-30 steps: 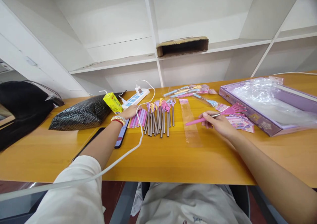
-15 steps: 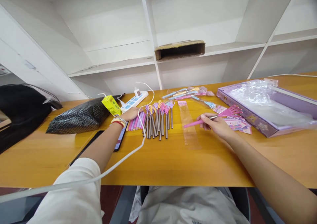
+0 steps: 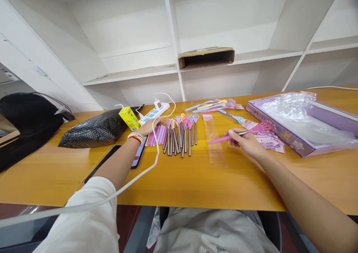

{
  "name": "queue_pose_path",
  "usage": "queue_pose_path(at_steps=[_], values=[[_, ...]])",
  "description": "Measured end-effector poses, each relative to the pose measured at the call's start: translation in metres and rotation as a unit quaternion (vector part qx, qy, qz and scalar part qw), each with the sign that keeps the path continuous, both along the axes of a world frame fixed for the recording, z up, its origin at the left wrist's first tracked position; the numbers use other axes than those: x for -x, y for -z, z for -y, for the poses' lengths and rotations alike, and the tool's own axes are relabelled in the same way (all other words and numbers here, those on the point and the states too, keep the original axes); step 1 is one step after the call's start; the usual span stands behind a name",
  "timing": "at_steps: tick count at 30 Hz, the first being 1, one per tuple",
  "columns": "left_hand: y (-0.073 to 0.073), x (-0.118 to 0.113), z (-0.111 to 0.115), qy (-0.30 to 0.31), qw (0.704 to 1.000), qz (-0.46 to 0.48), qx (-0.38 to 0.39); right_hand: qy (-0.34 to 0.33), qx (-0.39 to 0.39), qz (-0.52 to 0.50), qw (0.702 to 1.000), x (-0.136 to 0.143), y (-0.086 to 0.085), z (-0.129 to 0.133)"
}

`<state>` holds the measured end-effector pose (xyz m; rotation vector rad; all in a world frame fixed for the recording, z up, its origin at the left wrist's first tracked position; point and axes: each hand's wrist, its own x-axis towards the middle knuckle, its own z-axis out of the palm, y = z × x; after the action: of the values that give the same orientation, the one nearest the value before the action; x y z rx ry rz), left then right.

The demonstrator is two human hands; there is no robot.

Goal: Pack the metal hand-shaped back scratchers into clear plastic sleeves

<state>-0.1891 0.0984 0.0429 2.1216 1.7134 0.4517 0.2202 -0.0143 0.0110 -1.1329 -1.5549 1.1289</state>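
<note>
My right hand (image 3: 242, 141) is closed around the pink handle of a back scratcher (image 3: 218, 139), whose pink claw head points right. Beneath the handle's tip lies a clear plastic sleeve (image 3: 214, 144) with a pink top. Stretched forward, my left hand (image 3: 150, 127) reaches the far end of a row of pink and purple handle tubes (image 3: 158, 135); its fingers look extended, with the tips partly hidden. Just right of the tubes sit several claw heads on metal rods (image 3: 179, 137), in pink, yellow, purple and blue.
Bagged back scratchers (image 3: 214, 105) lie at the back, near printed cards (image 3: 270, 141) and a purple box (image 3: 302, 148) with clear plastic. Leftward are a phone (image 3: 139, 154), a yellow drink carton (image 3: 129, 118), a power strip (image 3: 153, 113) and a black bag (image 3: 92, 130). A white cable (image 3: 140, 176) crosses in front.
The view has shifted slightly. My left hand has lifted a little at the top of the handle tubes, uncovering more of them. My right hand keeps the back scratcher in the same place.
</note>
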Motion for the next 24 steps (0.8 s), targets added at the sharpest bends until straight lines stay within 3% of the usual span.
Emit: queue_pose_path(at_steps=[4, 8, 14, 24], values=[[0.008, 0.012, 0.001, -0.074, 0.993, 0.081, -0.034, -0.009, -0.003, 0.006, 1.0, 0.001, 0.0, 0.0], [0.011, 0.017, 0.005, -0.116, 0.989, 0.068, -0.067, -0.018, 0.005, 0.009, 1.0, 0.002, 0.001, -0.001], [0.014, 0.016, 0.023, -0.094, 0.994, 0.009, -0.053, -0.015, -0.001, -0.009, 1.0, 0.001, -0.001, -0.001], [0.014, 0.023, 0.036, -0.076, 0.994, -0.067, -0.05, -0.009, 0.006, -0.018, 1.0, 0.001, 0.0, -0.002]])
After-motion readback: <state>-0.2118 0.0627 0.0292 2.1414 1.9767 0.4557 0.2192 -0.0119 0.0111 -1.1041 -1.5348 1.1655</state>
